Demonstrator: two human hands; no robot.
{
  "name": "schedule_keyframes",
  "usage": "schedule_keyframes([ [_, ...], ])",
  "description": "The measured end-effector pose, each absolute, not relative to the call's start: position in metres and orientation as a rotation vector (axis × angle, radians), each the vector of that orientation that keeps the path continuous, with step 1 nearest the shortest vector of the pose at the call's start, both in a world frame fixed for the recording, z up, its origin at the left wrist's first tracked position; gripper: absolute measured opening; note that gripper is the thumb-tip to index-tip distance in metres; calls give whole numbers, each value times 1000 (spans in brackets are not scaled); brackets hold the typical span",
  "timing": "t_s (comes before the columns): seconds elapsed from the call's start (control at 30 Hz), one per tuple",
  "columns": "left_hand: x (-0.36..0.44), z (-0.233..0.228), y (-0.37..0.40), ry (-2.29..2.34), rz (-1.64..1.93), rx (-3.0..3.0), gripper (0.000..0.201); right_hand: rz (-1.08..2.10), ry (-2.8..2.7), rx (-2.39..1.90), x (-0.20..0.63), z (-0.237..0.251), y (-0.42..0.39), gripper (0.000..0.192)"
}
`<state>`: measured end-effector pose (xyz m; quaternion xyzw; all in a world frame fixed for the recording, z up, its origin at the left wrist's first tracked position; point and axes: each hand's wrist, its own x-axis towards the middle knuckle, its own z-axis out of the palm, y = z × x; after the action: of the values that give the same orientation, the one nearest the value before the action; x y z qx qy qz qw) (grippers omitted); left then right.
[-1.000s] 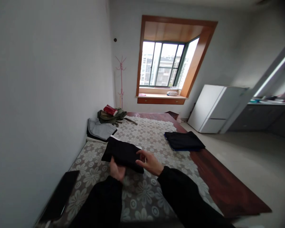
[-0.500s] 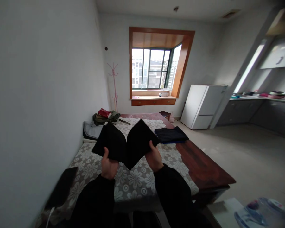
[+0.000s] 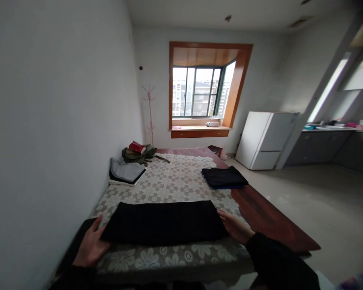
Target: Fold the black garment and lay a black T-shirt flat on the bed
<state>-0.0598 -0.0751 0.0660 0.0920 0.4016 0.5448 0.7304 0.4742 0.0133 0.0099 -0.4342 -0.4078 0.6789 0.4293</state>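
Garments on floral-covered bed

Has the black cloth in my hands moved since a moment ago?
Yes. The black cloth was held up folded; it now lies spread flat across the near end of the floral table cover, a hand at each end.

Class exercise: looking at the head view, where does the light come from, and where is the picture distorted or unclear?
Head view: daylight enters through the window, which is overexposed; walls bow outward from wide-angle distortion; the black cloth shows hardly any detail; the far right counter has a blurred patch.
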Motion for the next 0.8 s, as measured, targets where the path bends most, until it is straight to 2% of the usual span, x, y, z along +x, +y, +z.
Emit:
schedule_keyframes([
  [0.1,-66,81,-45,1034,945,496,68,1784,-1030,-1146,461,25,36,36],
  [0.23,-59,81,-4,1432,846,938,59,1565,-1202,-1323,447,34,53,72],
  [0.27,-58,81,4,1531,878,1073,57,1492,-1288,-1315,446,36,55,76],
  [0.43,-62,115,35,1634,1062,1396,56,1325,-1546,-1184,459,71,75,53],
  [0.57,-67,168,87,1583,1204,1297,62,1200,-1495,-1084,474,130,135,52],
  [0.63,-69,180,126,1591,1254,1342,61,1105,-1511,-1063,478,151,177,52],
  [0.7,-70,173,167,1682,1231,1511,56,978,-1632,-1095,479,156,220,52],
  [0.8,-68,137,219,1897,1123,1726,55,664,-1967,-1341,475,133,276,61],
])
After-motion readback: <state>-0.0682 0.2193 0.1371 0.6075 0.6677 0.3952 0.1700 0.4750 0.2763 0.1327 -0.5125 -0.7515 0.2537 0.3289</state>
